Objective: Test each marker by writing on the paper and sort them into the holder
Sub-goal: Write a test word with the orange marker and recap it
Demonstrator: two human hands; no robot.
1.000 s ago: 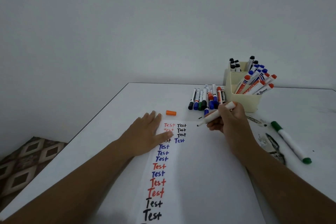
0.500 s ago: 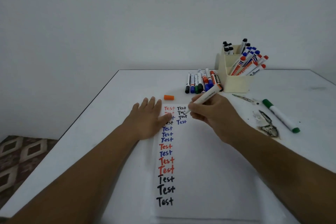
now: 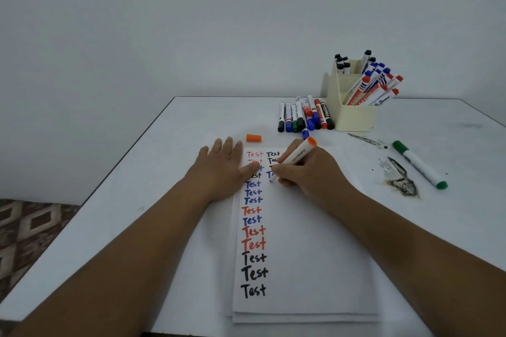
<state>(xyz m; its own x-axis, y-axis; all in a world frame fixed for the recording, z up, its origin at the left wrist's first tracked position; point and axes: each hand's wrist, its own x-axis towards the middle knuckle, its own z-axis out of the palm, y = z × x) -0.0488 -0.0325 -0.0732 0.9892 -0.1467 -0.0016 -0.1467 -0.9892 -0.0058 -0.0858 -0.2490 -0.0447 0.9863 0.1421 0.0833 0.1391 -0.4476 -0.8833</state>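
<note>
Paper point(image 3: 304, 268): white sheets stacked on the white table point(image 3: 137, 186), nearest the viewer. A left column of "Test" runs black at the near end, then red and blue, up to faint red at the far end; a shorter second column starts beside its far end.

Left hand point(image 3: 221, 169): flat, fingers straight, palm down across the paper's left edge, thumb lying over the left column.

Right hand point(image 3: 306, 172): fingers curled round an orange-ended marker point(image 3: 294, 159). The white barrel passes up out of the grip toward the far right; the tip shows just below the fingertips, at the paper under the second column's blue word. Half a second ago the tip stood higher, at the column's upper rows; the left hand has kept its place.

Orange cap point(image 3: 253, 138): loose on the table just beyond the paper's far edge, near the left fingertips.

Green marker point(image 3: 419, 164): capped, lying alone to the right, beside a dark smear point(image 3: 402, 186) on the table.

Untested markers point(image 3: 304, 116): a row lying side by side, black, blue, green and red caps, just left of the holder.

Holder point(image 3: 353, 115): cream, compartmented, upright at the far right. The near compartment has red-capped markers leaning right, blue-capped ones stand behind them, and black-capped ones fill the rear.
</note>
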